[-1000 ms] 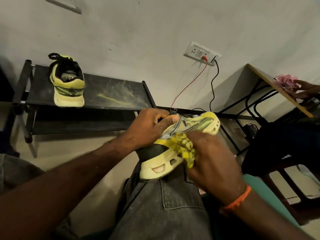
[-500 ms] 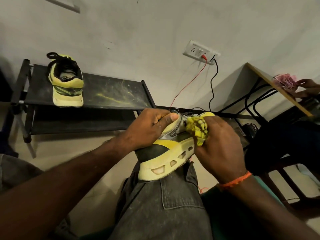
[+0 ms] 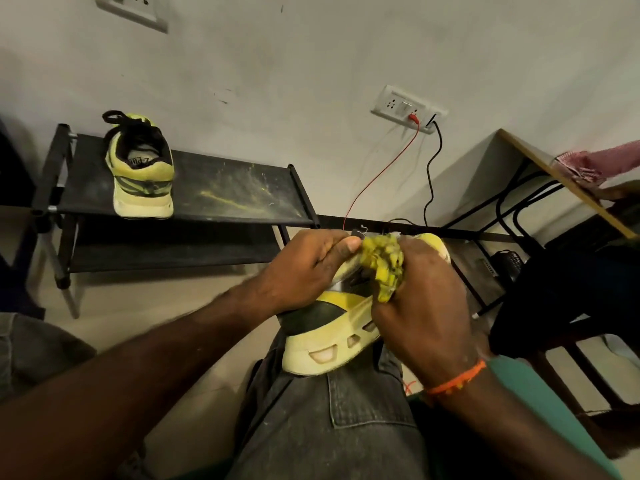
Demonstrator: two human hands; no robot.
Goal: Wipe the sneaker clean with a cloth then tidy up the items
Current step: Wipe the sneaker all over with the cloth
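Bracing the sneaker point(image 3: 322, 344) on my right knee point(image 3: 332, 427), heel toward me and toe pointing away, so the thigh takes its weight and both hands are free to work. My left hand point(image 3: 304, 268) curls around the collar, thumb pressed along the upper edge, pinning the shoe so it cannot twist under the rubbing. My right hand point(image 3: 422, 306) is closed around the bunched yellow cloth point(image 3: 382, 265), knuckles up, and pushes the wad against the side of the upper, right beside my left thumb. The wad is balled tight, which I reckon gives a firmer scrubbing face than a flat rag. The thick pale sole faces the camera, tilted up to the right, cut-outs showing. Far left, the matching sneaker point(image 3: 142, 174) sits heel-out on the top tier of the black shoe rack point(image 3: 225, 192), whose surface is streaked with yellowish dust. By my reckoning the wiping is under way and the tidying not yet begun. On the far right a desk point(image 3: 554, 178) edge shows, with another person's hand point(image 3: 620, 190) near a pink cloth point(image 3: 581, 164).
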